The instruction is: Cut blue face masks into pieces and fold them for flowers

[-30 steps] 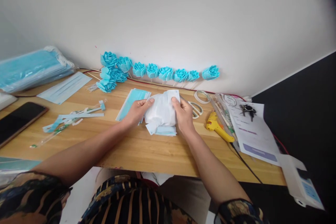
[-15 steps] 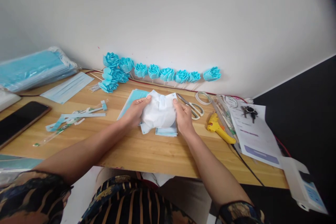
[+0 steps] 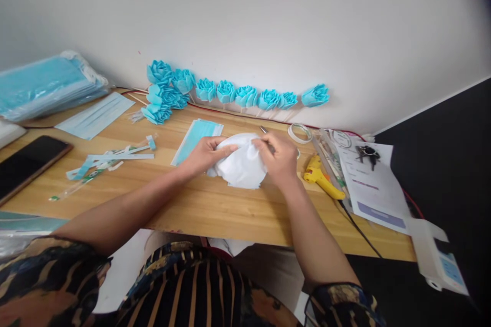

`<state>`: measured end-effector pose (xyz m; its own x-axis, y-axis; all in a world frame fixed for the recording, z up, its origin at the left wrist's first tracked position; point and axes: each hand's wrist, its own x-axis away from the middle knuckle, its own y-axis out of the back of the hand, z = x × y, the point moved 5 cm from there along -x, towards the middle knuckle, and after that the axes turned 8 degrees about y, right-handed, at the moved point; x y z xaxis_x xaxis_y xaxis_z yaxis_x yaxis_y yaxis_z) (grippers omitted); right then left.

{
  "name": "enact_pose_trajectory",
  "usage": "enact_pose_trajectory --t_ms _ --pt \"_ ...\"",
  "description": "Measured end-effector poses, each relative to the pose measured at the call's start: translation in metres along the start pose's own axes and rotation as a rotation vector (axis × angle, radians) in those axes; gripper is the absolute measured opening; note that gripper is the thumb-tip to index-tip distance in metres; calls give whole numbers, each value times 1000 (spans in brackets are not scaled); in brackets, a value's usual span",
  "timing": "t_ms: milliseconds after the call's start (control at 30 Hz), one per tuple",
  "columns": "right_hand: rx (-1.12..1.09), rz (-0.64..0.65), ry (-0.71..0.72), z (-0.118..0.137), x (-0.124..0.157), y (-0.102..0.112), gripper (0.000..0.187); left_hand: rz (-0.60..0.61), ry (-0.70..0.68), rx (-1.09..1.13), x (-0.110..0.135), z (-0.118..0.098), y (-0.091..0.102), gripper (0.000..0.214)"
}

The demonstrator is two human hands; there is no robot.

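Note:
Thin white mask fabric (image 3: 241, 167), puffed into a rounded shape, is held just above the table between my hands. My left hand (image 3: 205, 156) grips its left edge, thumb on top. At the upper right, the fingers of my right hand (image 3: 279, 157) pinch a gathered fold. A flat blue face mask (image 3: 195, 138) lies on the table just behind my left hand. Behind my right hand, scissors (image 3: 263, 129) are mostly hidden, with only a blade tip and a bit of handle showing.
Several blue fabric flowers (image 3: 245, 96) on sticks lean along the wall. A yellow glue gun (image 3: 322, 179), a tape roll (image 3: 299, 133), keys (image 3: 368, 155) and a paper sheet (image 3: 378, 199) lie right. Left are cut strips (image 3: 115, 158), a phone (image 3: 32, 163) and packed masks (image 3: 49, 84).
My right hand has moved from the fabric's right edge to pinch its upper part, now covering most of the scissors. The fabric has turned and bunched up. The view has shifted slightly.

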<state>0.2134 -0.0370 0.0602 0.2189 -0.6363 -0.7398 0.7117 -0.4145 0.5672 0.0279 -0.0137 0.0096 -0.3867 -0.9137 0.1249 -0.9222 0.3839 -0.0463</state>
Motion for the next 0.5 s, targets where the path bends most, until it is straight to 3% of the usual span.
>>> enact_pose_trajectory --t_ms 167,300,400,500 --pt "-104 -339 -329 -22 1 23 37 9 -53 289 -14 7 10 43" --pt "-194 -404 -448 -36 3 19 44 89 -32 521 -22 11 8 45" --pt "-254 -433 -516 -44 9 9 47 90 -17 488 -22 15 7 45" --pt "-281 -383 -542 -49 14 -1 49 7 -1 389 -22 19 9 45"
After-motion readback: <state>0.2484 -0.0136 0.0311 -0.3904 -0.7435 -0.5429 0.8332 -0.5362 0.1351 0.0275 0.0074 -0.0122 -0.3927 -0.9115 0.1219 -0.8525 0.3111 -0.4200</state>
